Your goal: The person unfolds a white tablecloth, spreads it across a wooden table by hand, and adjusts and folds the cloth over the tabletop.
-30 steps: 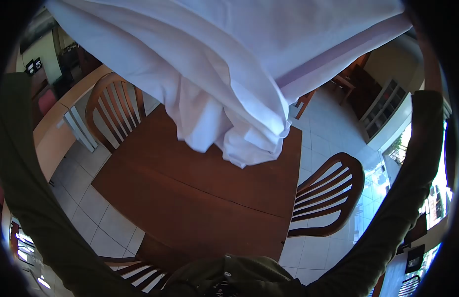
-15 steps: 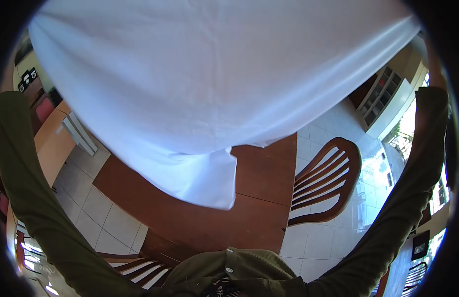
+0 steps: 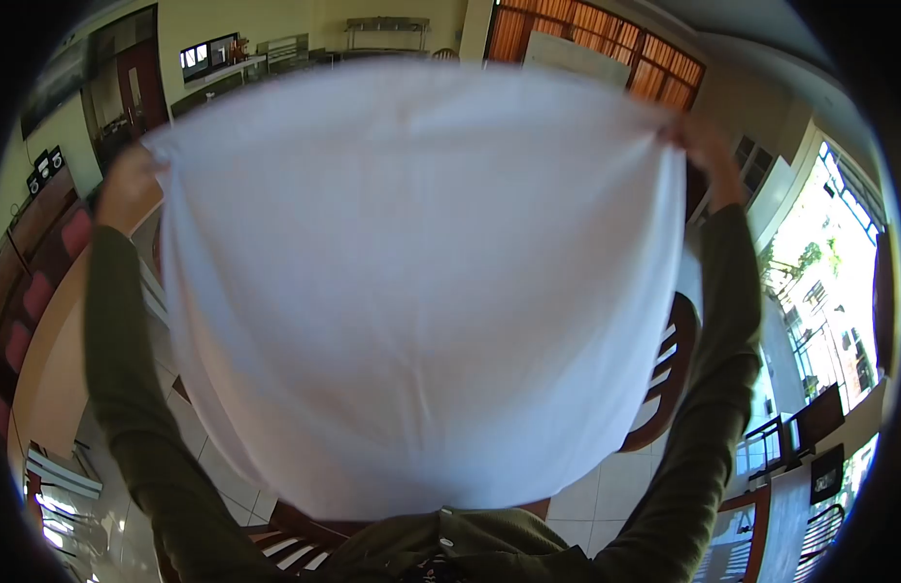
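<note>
A large white cloth [image 3: 421, 282] hangs spread out between my two raised arms and billows toward my body. My left hand [image 3: 132, 185] is closed on its upper left corner. At the upper right, my right hand [image 3: 698, 146] grips the other top corner. Motion blurs both hands and the upper edge of the cloth. The lower edge hangs close to the front of my green shirt [image 3: 470, 534]. Most of the brown table beneath is hidden by the cloth.
A wooden chair [image 3: 664, 374] stands right of the cloth, and another chair back [image 3: 285, 549] is just below it, near my body. At the left is a light-topped desk [image 3: 57, 340] with pink chairs [image 3: 42, 291] behind. Bright windows [image 3: 829, 262] line the right side.
Both arms have come lower and closer together, bringing my hands into view. The cloth has dropped and ballooned toward me, covering the table, while the far room shows above it.
</note>
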The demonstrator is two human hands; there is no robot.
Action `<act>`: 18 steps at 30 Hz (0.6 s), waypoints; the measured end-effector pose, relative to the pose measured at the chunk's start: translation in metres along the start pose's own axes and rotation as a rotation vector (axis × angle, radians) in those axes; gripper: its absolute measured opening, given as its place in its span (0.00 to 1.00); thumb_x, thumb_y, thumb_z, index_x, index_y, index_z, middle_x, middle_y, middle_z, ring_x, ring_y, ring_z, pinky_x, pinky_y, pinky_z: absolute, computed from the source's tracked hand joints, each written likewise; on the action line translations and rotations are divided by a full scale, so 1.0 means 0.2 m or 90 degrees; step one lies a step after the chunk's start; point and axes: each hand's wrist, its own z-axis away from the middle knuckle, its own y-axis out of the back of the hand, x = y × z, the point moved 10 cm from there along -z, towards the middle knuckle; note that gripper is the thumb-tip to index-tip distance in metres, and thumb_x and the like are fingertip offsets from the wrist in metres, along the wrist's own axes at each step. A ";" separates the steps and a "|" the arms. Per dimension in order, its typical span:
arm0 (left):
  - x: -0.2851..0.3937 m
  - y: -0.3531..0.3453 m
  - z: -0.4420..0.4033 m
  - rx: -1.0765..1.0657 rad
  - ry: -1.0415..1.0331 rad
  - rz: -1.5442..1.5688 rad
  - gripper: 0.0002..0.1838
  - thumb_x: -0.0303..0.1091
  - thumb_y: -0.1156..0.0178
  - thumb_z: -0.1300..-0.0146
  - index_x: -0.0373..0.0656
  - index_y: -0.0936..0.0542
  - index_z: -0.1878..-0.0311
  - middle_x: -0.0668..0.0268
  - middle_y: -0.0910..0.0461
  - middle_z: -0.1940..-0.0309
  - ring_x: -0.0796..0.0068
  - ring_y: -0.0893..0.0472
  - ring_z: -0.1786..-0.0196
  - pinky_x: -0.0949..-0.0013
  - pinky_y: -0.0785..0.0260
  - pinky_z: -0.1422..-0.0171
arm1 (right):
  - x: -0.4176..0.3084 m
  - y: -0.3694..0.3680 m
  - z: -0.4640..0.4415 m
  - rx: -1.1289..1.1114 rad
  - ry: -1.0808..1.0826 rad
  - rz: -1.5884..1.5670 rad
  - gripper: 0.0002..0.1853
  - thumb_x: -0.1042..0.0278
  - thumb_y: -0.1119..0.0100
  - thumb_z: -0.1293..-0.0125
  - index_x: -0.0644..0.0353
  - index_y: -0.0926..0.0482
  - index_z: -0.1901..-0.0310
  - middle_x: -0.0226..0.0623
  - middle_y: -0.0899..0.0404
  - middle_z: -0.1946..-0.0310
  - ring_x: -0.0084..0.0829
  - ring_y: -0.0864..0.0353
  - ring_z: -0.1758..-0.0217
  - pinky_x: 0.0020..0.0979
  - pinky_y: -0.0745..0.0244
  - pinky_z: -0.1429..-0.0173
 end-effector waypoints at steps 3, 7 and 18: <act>0.14 -0.65 0.15 -0.006 0.246 0.639 0.14 0.29 0.48 0.48 0.38 0.29 0.57 0.60 0.28 0.61 0.68 0.26 0.61 0.66 0.31 0.58 | 0.44 -0.74 -0.02 -0.024 -0.277 -0.303 0.11 0.71 0.51 0.43 0.73 0.26 0.66 0.45 0.23 0.70 0.36 0.21 0.78 0.28 0.24 0.81; 0.10 -1.12 -0.07 0.255 0.560 0.868 0.12 0.26 0.58 0.42 0.36 0.30 0.57 0.57 0.28 0.62 0.65 0.25 0.60 0.68 0.29 0.59 | 0.78 -0.89 -0.57 0.119 -0.004 0.083 0.14 0.64 0.53 0.43 0.60 0.28 0.57 0.43 0.24 0.63 0.37 0.22 0.62 0.33 0.24 0.63; 0.80 1.06 -0.40 0.759 -0.271 0.236 0.14 0.27 0.49 0.44 0.24 0.27 0.59 0.43 0.26 0.63 0.50 0.24 0.62 0.62 0.33 0.55 | 0.02 1.14 -0.04 0.564 0.281 -0.624 0.12 0.65 0.54 0.42 0.63 0.32 0.60 0.38 0.31 0.62 0.29 0.33 0.60 0.32 0.34 0.59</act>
